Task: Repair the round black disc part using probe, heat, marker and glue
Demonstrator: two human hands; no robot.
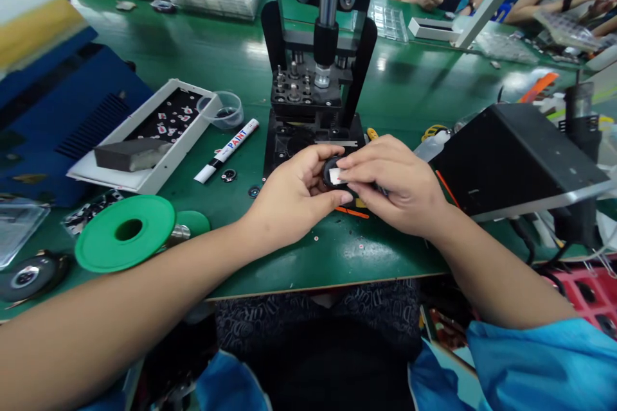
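While the left hand (289, 199) is holding a dark round part (328, 176) above the surface (299, 263), its fingers are curling around the rim and gripping it, apparently to steady it and turn its face upward. The right hand (398, 186) is pinching a small white piece (334, 176) between thumb and fingers, over that face; whether the two are touching, I cannot tell. Both hands are meeting just in front of a black press (326, 38), probably because the part is lying squarely in view there. To the left, a paint marker (231, 148) is resting with its cap on, perhaps placed for easy reach. A white tray (139, 183) is holding a grey block (128, 155) and scattered tiny pieces (164, 130), its raised walls seemingly containing them. Just beside it, a clear cup (232, 117) is standing, while a green spool (103, 237) is lying near the left forearm.
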